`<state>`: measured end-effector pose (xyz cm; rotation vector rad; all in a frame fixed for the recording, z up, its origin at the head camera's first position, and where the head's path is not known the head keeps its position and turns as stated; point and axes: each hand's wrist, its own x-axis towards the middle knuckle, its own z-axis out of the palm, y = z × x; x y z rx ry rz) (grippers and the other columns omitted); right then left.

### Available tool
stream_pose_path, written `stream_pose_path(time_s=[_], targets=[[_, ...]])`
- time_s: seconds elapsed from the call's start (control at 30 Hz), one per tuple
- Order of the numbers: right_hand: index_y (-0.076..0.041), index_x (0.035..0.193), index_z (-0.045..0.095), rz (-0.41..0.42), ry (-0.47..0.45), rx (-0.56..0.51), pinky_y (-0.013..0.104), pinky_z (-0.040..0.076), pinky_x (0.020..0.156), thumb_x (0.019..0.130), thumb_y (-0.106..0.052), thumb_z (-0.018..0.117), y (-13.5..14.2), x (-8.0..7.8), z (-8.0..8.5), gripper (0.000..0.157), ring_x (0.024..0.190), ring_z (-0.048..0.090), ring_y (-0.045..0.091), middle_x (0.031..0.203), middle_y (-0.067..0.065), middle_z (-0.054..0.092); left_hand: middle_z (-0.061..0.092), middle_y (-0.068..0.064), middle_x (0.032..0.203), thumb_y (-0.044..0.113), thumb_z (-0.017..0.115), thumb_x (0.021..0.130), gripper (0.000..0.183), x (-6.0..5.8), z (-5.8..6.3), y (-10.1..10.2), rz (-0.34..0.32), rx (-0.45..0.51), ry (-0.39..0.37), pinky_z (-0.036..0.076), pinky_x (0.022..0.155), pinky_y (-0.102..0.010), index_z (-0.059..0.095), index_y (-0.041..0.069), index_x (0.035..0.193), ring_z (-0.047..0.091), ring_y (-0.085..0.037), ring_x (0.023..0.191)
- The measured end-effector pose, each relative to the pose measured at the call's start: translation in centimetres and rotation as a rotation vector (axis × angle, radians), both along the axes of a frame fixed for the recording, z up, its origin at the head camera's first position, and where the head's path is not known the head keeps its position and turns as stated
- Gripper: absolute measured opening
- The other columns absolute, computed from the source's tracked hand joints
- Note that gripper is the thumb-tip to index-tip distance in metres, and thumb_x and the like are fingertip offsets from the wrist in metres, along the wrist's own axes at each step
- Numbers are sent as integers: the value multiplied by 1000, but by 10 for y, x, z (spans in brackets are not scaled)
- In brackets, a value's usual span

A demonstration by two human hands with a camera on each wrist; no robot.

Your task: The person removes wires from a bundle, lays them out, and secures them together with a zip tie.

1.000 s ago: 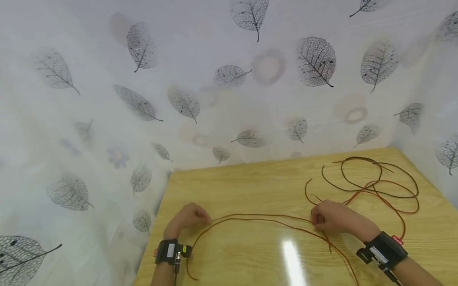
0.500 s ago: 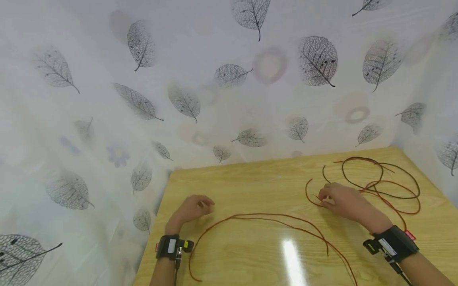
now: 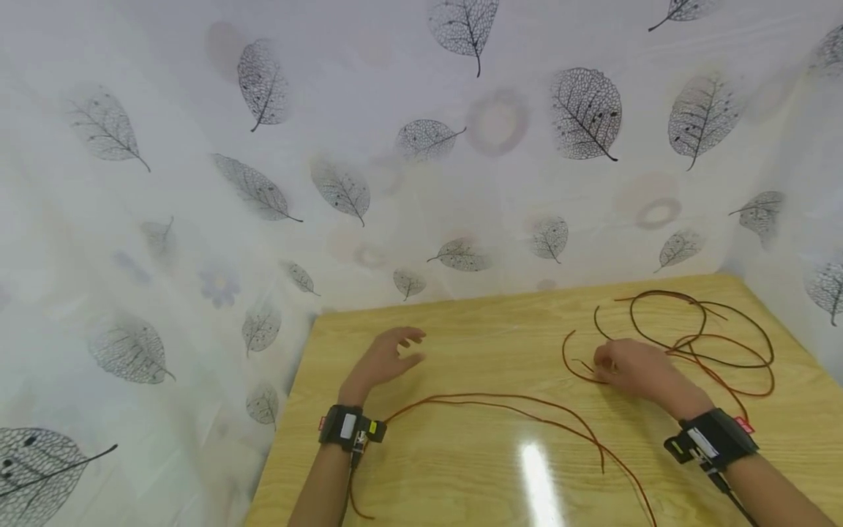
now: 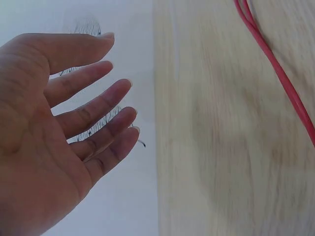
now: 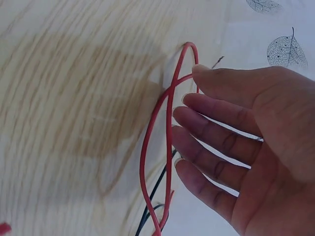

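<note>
In the head view my left hand (image 3: 385, 359) hovers over the table's left side with thumb and fingers spread. Its palm is bare in the left wrist view, apart from the paired red wires (image 4: 278, 69). My right hand (image 3: 635, 366) is low over the right side, beside the curved ends of a red wire (image 3: 574, 370). In the right wrist view its thumb tip overlaps the looped red wire (image 5: 170, 108), while the fingers extend behind with a gap to the thumb. Whether the thumb presses the wire is unclear. Two red strands (image 3: 500, 397) lie in a long arc across the middle.
A black wire (image 3: 757, 331) lies in loose loops at the back right, crossing red ones. The wooden table (image 3: 461, 337) meets a white leaf-printed sheet (image 3: 369, 256) behind and at the sides. Each wrist wears a black camera band (image 3: 718, 439).
Both hands have let go of the red strands in the middle, which stay on the table. The left hand rose away and spread its fingers; the right hand moved back to the other red wire.
</note>
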<state>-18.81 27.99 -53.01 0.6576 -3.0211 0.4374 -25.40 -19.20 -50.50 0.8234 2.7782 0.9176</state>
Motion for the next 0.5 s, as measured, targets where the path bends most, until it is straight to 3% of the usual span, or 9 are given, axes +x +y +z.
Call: stream_pose_path(time_s=[0.27,0.4,0.5], targets=[[-20,76,66,11,84,9,32,46,50,81,-17,76,-5,-3,-5,12,57,53,9,66,-8,60,69,-5,108,23,66,94,36,-3,-2,41,-99,16,23,54,80,-39,62,12,128,64,-23,96],[-17,81,58,13,124,-6,24,31,41,86,-13,67,-12,-6,0,11,45,40,7,54,-9,48,70,3,107,24,64,96,23,-1,-4,61,-136,-6,54,55,77,-31,70,15,115,63,-11,90],[-15,88,58,26,158,-40,21,24,39,89,-13,63,-21,-10,7,5,40,35,4,52,-11,47,70,7,107,23,62,97,17,0,-1,75,-158,-18,81,55,79,-29,72,18,110,62,-6,89]])
